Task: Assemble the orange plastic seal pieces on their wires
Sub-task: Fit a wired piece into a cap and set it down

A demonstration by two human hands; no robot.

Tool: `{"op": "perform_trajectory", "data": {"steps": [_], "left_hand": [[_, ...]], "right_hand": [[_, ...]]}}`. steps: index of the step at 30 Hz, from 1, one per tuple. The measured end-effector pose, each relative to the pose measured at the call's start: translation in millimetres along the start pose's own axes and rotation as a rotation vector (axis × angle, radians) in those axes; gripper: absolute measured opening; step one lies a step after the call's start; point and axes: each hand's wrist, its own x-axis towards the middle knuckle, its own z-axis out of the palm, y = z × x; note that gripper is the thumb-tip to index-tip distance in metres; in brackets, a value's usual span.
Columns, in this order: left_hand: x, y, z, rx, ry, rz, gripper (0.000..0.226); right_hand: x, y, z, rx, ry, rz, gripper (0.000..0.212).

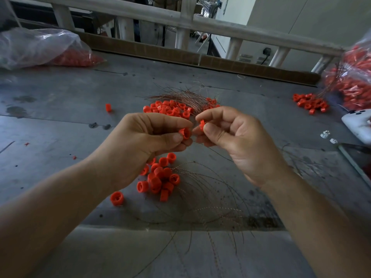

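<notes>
Hands meet over the middle of the surface (60,121), both pinching. The left hand (152,135) grips an orange cup (185,133) between thumb and curled fingers, its open mouth turned to 3 o'clock. The right hand (230,135) pinches a smaller orange cap (202,124) between thumb and forefinger. The cap sits just beside the cup at its 2 o'clock; I cannot tell whether the two touch. A thin wire (218,153) runs out from under the fingers toward 4 o'clock.

At 6 o'clock from the hands lies a near pile (160,179) of orange cups, with thin twisted near wires (210,197) fanning from it toward 4 and 5 o'clock. One stray cup (117,198) lies at 8 o'clock from that pile. At 12 o'clock from the hands is a far pile (170,109), with a bundle (184,97) of coppery wires lying across its back edge. A lone piece (108,107) stands at 9 o'clock from the far pile.

Well apart at 2 o'clock is a third pile (310,103), beside a clear right bag (353,81) full of orange parts. Another clear left bag (40,49) with orange parts lies at 10 o'clock. At 3 o'clock a white device (359,125) lies at the frame's edge, with small white bits (325,134) near it. A pale railing (200,23) crosses behind the surface at 12 o'clock.
</notes>
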Motion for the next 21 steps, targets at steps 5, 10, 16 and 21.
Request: {"op": "perform_trajectory", "data": {"steps": [5, 10, 16, 21], "left_hand": [[-0.4, -2.0, 2.3, -0.018, 0.010, -0.020, 0.023], [0.6, -1.8, 2.6, -0.055, 0.046, -0.033, 0.020], [0.3, -2.9, 3.2, -0.045, 0.052, -0.045, 0.021], [0.2, -2.1, 4.2, -0.038, 0.049, -0.051, 0.020]], "right_hand": [[-2.7, 1.9, 8.9, -0.211, 0.038, -0.157, 0.027], [-4.9, 4.2, 14.4, -0.342, 0.083, -0.258, 0.024], [-5.5, 6.5, 16.0, -0.420, 0.116, -0.290, 0.014], [-5.3, 7.0, 15.0, -0.469, 0.121, -0.305, 0.015]]}}
